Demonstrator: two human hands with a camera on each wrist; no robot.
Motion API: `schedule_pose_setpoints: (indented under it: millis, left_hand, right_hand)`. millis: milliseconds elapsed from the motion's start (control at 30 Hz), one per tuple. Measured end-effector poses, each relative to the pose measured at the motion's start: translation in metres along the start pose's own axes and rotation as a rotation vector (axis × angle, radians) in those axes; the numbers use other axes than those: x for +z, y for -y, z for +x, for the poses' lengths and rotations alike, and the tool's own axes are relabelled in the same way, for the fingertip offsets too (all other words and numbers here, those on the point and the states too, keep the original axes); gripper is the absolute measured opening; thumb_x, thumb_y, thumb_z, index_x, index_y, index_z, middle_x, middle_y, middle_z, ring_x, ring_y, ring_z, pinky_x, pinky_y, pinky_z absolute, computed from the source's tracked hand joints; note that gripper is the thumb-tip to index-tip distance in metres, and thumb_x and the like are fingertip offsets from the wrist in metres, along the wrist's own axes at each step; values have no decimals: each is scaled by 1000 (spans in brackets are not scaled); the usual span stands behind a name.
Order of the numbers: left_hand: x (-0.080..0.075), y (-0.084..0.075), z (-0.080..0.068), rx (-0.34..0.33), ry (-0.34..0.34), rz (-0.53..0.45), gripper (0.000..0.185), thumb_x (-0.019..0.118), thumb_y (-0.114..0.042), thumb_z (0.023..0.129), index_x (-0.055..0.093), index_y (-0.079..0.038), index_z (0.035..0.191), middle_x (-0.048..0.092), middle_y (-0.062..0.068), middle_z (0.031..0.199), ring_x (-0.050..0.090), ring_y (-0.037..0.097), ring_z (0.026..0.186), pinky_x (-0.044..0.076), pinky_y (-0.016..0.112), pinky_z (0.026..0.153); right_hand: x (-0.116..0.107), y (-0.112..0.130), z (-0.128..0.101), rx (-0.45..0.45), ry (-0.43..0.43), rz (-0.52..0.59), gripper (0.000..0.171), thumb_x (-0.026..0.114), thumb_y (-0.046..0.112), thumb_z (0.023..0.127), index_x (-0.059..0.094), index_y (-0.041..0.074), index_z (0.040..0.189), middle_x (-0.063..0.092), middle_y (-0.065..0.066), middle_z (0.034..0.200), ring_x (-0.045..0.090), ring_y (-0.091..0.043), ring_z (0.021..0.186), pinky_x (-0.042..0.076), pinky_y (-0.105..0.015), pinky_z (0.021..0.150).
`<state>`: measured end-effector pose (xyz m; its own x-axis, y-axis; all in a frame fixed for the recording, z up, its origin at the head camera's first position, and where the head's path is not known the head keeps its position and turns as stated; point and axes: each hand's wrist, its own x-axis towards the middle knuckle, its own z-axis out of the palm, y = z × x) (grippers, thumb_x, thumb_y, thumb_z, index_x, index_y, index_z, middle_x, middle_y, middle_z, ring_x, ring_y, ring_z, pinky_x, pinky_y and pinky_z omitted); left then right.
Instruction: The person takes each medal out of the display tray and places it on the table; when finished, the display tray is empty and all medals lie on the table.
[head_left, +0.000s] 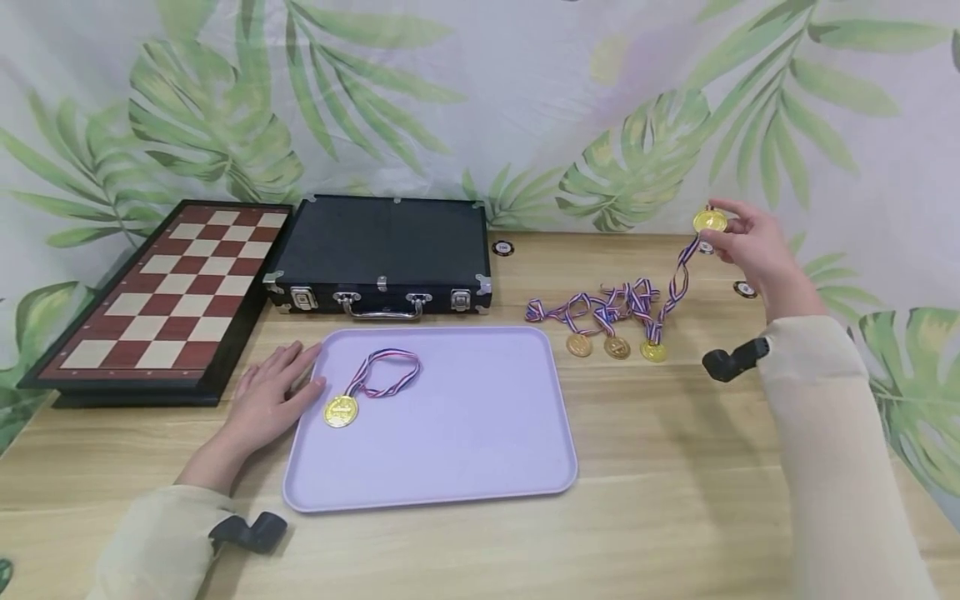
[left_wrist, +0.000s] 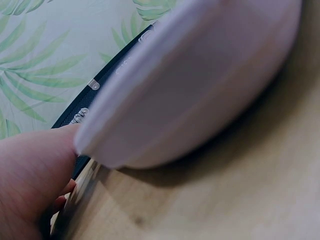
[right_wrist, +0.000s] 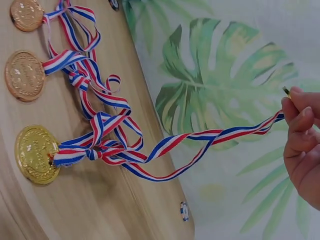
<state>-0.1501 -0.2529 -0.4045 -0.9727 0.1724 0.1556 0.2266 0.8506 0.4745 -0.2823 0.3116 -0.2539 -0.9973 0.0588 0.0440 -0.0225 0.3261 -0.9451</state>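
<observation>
Up at the right, my right hand pinches a gold medal above the table. Its striped ribbon slopes down into tangled red, white and blue ribbons, as the right wrist view shows. Another gold medal and two bronze-coloured medals lie at the tangle's edge. My left hand rests at the left rim of a lilac tray, its thumb touching the rim and its fingers extended. On the tray lies a gold medal with its ribbon looped beside it.
Behind the tray sits a black case with metal clasps and a handle. A checkered board stands at the left. Poker chips lie near the back edge: one chip by the case, another chip below the right hand.
</observation>
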Motion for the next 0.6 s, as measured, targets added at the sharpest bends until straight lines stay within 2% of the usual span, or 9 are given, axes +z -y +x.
schedule_pose_setpoints:
  millis: [133,233,367,600]
  left_hand:
    - [1,1,0,-3,4,1,55,43,-38,88,31,-11,134,23,26,134,12,40,124,0,55,95]
    - [1,0,-1,-1,1,0,55,43,-37,88,31,-10,134,23,26,134,12,40,124,0,55,95]
    - [0,0,-1,3,-6,1,55,44,-37,88,32,-11,134,24,26,134,13,39,124,1,55,94]
    - [-1,0,0,8,-14,4,54,44,-37,88,32,-11,134,25,26,134,14,39,124,1,55,95]
  right_hand:
    - [-2,-5,8,39,-49,135,59,64,4,77,40,13,130,55,3,77,47,-7,58,40,-15,49]
    - [-3,-8,9,55,-41,192,61,64,2,76,39,12,130,56,2,74,47,-7,55,40,-15,47]
    - [-1,-23,4,68,14,212,63,64,2,76,36,11,132,53,2,71,47,-7,54,41,-15,48]
    - [7,-73,-14,151,134,168,64,61,4,79,30,10,134,48,4,71,48,-6,60,43,-16,56]
